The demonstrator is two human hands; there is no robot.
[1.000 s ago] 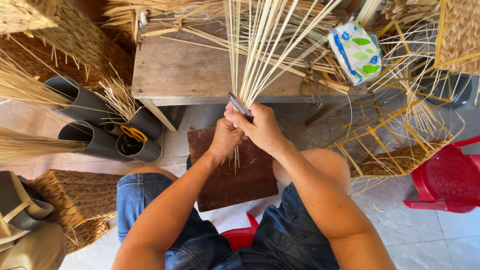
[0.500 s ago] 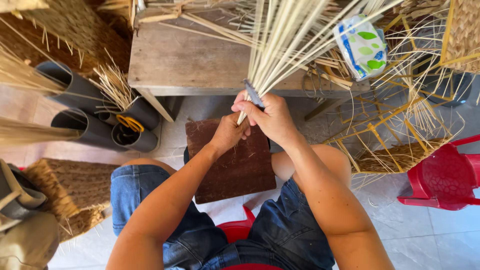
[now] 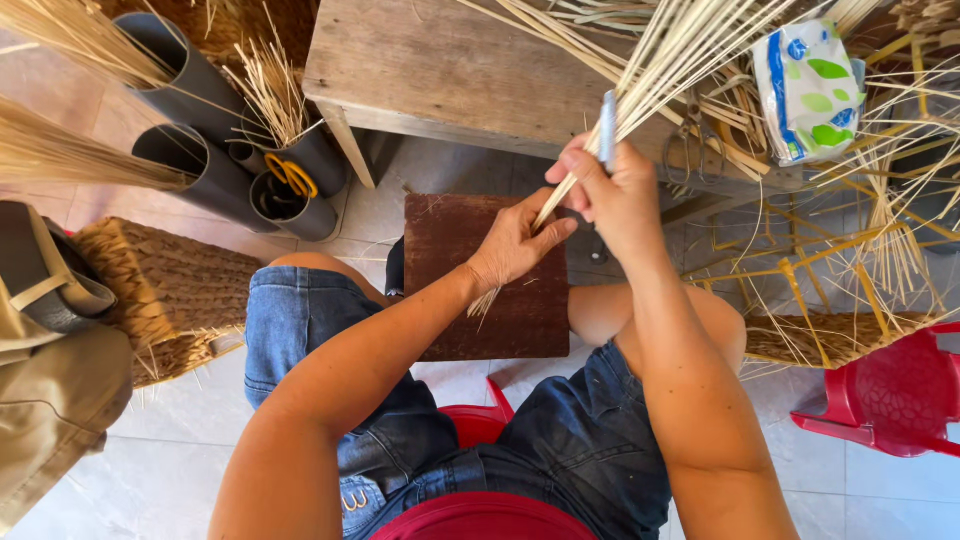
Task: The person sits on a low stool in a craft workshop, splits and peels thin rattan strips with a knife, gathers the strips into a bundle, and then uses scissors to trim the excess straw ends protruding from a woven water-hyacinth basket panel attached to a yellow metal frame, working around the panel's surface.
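A fan of thin pale reed strips [image 3: 690, 50] spreads upward and rightward from my hands. My left hand [image 3: 515, 245] pinches the lower ends of the strips, whose tips poke out below it. My right hand [image 3: 615, 190] is closed around a small knife [image 3: 607, 130], its blade upright against the strips. Both hands hover over a dark brown board [image 3: 480, 300] that rests between my knees.
A worn wooden table [image 3: 450, 70] stands ahead, with a plastic packet [image 3: 810, 90] and scissors on it. Grey tubes [image 3: 200, 150] holding reeds lie at the left. A woven basket [image 3: 170, 290] sits lower left, a red plastic chair [image 3: 890, 390] at right, and a yellow wire frame behind it.
Both hands and the reed bundle have shifted rightward and a little upward in view. The right hand has lifted the knife higher along the strips.
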